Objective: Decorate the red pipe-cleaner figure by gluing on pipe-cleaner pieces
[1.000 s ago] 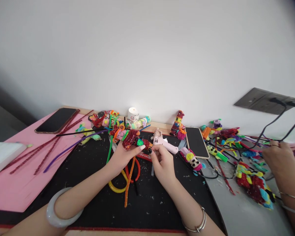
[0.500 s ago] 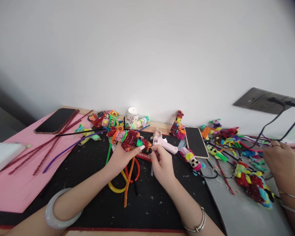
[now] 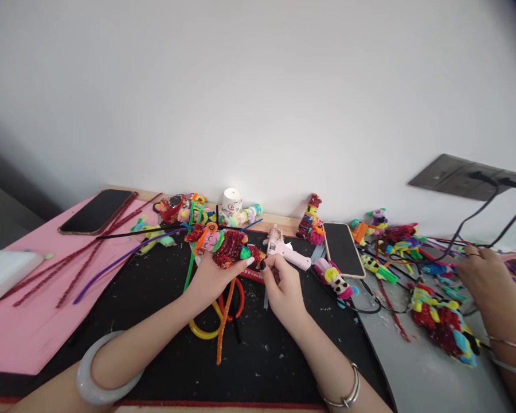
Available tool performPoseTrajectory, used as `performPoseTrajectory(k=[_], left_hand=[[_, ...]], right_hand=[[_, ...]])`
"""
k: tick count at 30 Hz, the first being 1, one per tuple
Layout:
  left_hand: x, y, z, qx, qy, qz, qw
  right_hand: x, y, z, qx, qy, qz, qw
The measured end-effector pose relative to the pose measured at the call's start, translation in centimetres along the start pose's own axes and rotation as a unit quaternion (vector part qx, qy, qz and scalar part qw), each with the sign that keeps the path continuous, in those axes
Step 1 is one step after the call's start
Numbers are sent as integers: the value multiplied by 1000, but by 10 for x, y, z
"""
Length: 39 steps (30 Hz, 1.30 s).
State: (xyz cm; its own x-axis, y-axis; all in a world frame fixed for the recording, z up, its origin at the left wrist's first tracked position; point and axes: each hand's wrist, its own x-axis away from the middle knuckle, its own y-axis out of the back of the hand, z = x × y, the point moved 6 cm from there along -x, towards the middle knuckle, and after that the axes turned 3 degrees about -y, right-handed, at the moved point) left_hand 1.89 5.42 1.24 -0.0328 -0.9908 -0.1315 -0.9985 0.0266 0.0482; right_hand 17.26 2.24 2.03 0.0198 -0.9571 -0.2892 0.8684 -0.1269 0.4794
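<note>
My left hand (image 3: 210, 275) holds a red glittery pipe-cleaner figure (image 3: 230, 245) with green, orange and pink parts, just above the black mat (image 3: 163, 321). My right hand (image 3: 282, 287) pinches a small black bead (image 3: 262, 264) against the figure's right end. A pink glue gun (image 3: 286, 250) lies just behind my right hand. Under my hands lie bent yellow, orange and red pipe cleaners (image 3: 223, 312).
A phone (image 3: 343, 248) lies right of the glue gun, another phone (image 3: 97, 210) on the pink sheet (image 3: 30, 321) at left. Finished figures (image 3: 442, 321) and loose pipe cleaners cover the grey area at right, where another person's hand (image 3: 485, 278) works. Cables run to a wall socket (image 3: 464, 176).
My left hand has turned the figure slightly and lifted it a little; my right hand stays at its end. The other person's hand at right has shifted slightly.
</note>
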Motion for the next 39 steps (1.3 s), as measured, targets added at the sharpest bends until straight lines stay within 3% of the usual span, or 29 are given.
performPoseTrajectory(k=[7,39], left_hand=[[0,2,2,-44,10,-13,999],[-2,0,1,-49,-17,6,999]], right_hand=[[2,-2,1,4,-2,2,1000],[4,-6,-1,26,-3,3,1000]])
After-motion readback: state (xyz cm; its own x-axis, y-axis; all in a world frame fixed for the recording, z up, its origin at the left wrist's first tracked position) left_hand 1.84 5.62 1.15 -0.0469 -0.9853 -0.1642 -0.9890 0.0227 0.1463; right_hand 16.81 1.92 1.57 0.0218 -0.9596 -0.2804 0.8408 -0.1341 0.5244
